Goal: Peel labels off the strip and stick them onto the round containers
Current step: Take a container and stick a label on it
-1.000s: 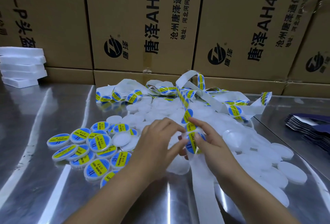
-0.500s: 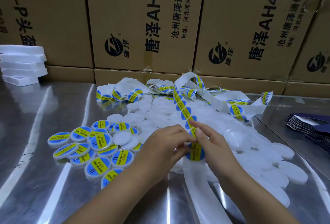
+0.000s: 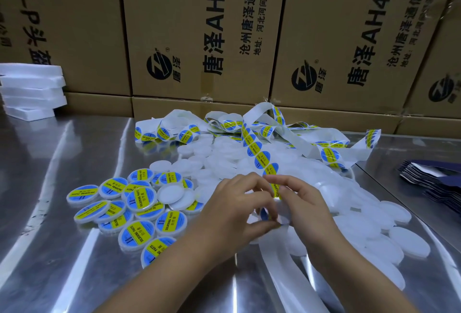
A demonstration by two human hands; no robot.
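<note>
Fingerwork right at the middle of the steel table (image 3: 62, 168), and it's tight stuff. Right hand (image 3: 305, 203) has thumb and forefinger pinched on the label strip (image 3: 259, 159). The strip climbs away from those fingers as a run of blue-and-yellow stickers, loops up near the cardboard boxes (image 3: 199, 26) and tangles across the far side of the table.

Left hand (image 3: 234, 213) is curled in against the right, thumb below and fingertips above, nipping a blue label (image 3: 264, 213). Only a sliver of blue shows between the fingers, and whether it is free of the strip I cannot tell. Something white sits in the gap between both hands, container or backing paper, too hidden to say.

Bare backing liner (image 3: 282, 272) runs from under the hands toward the near edge. Over on the left, just beside the left wrist, labelled containers (image 3: 141, 201) lie in a loose overlapping heap, stickers up, reading SOLDERING PASTE. Plain white containers (image 3: 374, 225) spread under and to the right of the hands, and back as far as the strip's tangle.

Far left, white foam slabs (image 3: 30, 88) are stacked against the boxes. Far right, dark pouches (image 3: 431, 183) are fanned in a pile, well apart from the work.
</note>
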